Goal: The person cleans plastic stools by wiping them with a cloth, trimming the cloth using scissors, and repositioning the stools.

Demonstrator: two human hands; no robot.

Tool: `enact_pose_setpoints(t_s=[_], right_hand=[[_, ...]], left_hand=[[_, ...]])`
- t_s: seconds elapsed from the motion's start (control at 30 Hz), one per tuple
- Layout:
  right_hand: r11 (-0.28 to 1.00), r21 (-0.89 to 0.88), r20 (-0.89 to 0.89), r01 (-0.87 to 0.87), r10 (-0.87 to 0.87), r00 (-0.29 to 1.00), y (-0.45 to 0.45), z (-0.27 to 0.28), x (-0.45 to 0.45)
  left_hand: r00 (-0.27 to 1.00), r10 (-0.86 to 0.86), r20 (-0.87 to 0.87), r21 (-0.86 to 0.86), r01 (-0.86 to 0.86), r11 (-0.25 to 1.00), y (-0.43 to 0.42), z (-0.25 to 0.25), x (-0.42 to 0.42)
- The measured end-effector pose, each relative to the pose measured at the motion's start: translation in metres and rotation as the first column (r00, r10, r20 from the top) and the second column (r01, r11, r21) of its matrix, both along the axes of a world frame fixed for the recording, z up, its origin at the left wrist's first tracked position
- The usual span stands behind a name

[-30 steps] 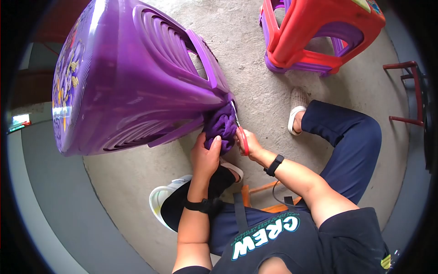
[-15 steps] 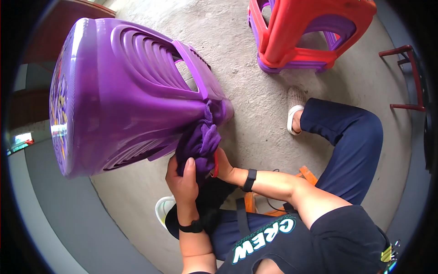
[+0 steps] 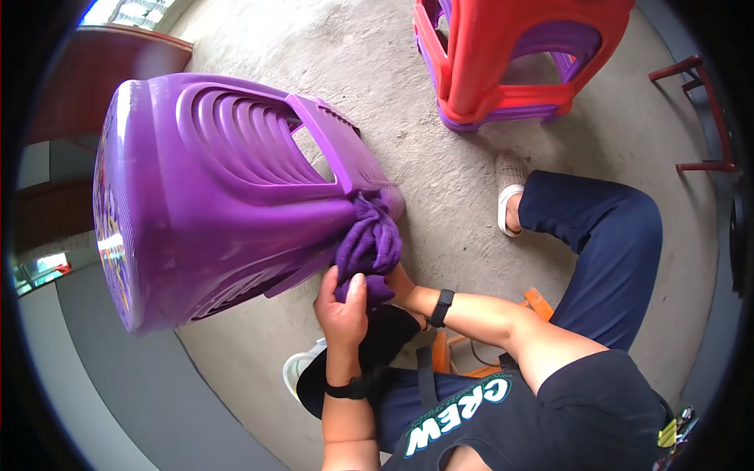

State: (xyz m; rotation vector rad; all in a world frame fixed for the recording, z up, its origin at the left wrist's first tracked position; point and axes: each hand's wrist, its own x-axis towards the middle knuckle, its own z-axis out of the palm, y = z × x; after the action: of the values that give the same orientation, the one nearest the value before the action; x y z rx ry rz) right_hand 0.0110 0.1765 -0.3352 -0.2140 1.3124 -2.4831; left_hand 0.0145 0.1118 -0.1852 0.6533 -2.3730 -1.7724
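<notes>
A purple plastic stool (image 3: 236,212) lies on its side at the left, its patterned seat facing left. My left hand (image 3: 342,310) is closed on a bunched purple cloth (image 3: 371,245), thumb on top. The cloth's upper end touches the stool's lower leg beside the side opening. My right hand (image 3: 402,287) is at the cloth's right side, with its fingers mostly hidden behind the folds; it seems to grip the cloth too.
Stacked red and purple stools (image 3: 503,71) stand at the top right. A dark red metal frame (image 3: 711,118) is by the right wall. A white container (image 3: 297,370) sits near my left forearm, and an orange wooden piece (image 3: 441,353) shows below my right forearm. My shoe (image 3: 511,188) rests on the concrete floor.
The purple stool appears lower in view. Both hands and the cloth have shifted right, and the cloth is bunched more tightly. The red stools sit slightly further left.
</notes>
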Motion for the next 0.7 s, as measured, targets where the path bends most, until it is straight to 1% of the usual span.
enact_pose_setpoints(t_s=[0.07, 0.1, 0.13, 0.2, 0.23, 0.33, 0.37, 0.4, 0.43, 0.47, 0.5, 0.53, 0.57, 0.6, 0.63, 0.67, 0.7], right_hand=[[0.998, -0.058, -0.024, -0.012, 0.011, 1.000, 0.000, 0.021, -0.015], [0.987, -0.158, 0.078, -0.007, 0.019, 0.997, -0.008, 0.017, -0.023], [0.999, -0.039, 0.015, -0.006, 0.007, 1.000, -0.009, 0.013, -0.029], [0.980, 0.198, -0.115, 0.020, 0.003, 0.993, -0.008, 0.009, -0.038], [0.954, 0.292, -0.177, 0.073, -0.021, 0.984, -0.007, 0.009, -0.039], [0.841, 0.541, -0.173, -0.006, 0.118, 0.978, 0.002, 0.011, -0.054], [0.811, 0.574, -0.081, -0.116, 0.197, 0.977, 0.006, 0.012, -0.060], [0.875, 0.432, 0.018, -0.219, 0.234, 0.972, 0.007, 0.010, -0.067], [0.913, 0.272, 0.111, -0.304, 0.284, 0.952, 0.007, 0.009, -0.074], [0.925, 0.101, 0.187, -0.366, 0.344, 0.920, 0.008, 0.008, -0.083], [0.904, -0.273, 0.369, -0.329, 0.414, 0.832, 0.014, 0.036, -0.096], [0.899, -0.250, 0.352, -0.360, 0.430, 0.831, 0.012, 0.039, -0.108], [0.879, -0.315, 0.451, -0.358, 0.470, 0.759, 0.011, 0.043, -0.121], [0.859, -0.378, 0.539, -0.346, 0.508, 0.672, 0.013, 0.056, -0.137], [0.821, -0.280, 0.542, -0.498, 0.563, 0.624, 0.019, 0.059, -0.151], [0.754, -0.273, 0.567, -0.597, 0.628, 0.533, 0.016, 0.051, -0.162], [0.711, -0.112, 0.550, -0.694, 0.626, 0.552, 0.022, 0.059, -0.168]], left_hand=[[0.993, 0.062, -0.104, -0.019, -0.064, 0.998, -0.005, 0.000, 0.000], [0.991, 0.055, -0.121, -0.098, -0.067, 0.993, -0.005, 0.006, -0.003], [0.989, 0.074, -0.130, -0.077, -0.085, 0.993, -0.005, 0.005, -0.006], [0.982, 0.113, -0.148, -0.035, -0.119, 0.992, -0.004, 0.002, -0.009], [0.988, 0.067, -0.141, -0.099, -0.082, 0.992, -0.004, 0.003, -0.011], [0.981, 0.083, -0.176, 0.007, -0.083, 0.997, -0.003, 0.001, -0.013], [0.983, 0.085, -0.164, -0.011, -0.088, 0.996, -0.004, 0.002, -0.013], [0.981, 0.091, -0.170, -0.015, -0.094, 0.995, -0.004, 0.002, -0.013], [0.980, 0.096, -0.176, -0.017, -0.101, 0.995, -0.004, 0.003, -0.015], [0.977, 0.099, -0.186, -0.019, -0.105, 0.994, -0.004, 0.004, -0.018], [0.974, 0.104, -0.200, 0.026, -0.101, 0.995, -0.002, 0.004, -0.020], [0.971, 0.112, -0.213, 0.073, -0.099, 0.992, -0.001, 0.004, -0.023], [0.967, 0.122, -0.224, 0.118, -0.097, 0.988, 0.001, 0.004, -0.025], [0.965, 0.110, -0.238, 0.122, -0.083, 0.989, 0.002, 0.004, -0.028], [0.963, 0.098, -0.250, 0.124, -0.069, 0.990, 0.004, 0.002, -0.031], [0.962, 0.087, -0.260, 0.124, -0.056, 0.991, 0.007, 0.002, -0.034], [0.956, 0.114, -0.270, 0.164, -0.071, 0.984, 0.012, 0.002, -0.040]])
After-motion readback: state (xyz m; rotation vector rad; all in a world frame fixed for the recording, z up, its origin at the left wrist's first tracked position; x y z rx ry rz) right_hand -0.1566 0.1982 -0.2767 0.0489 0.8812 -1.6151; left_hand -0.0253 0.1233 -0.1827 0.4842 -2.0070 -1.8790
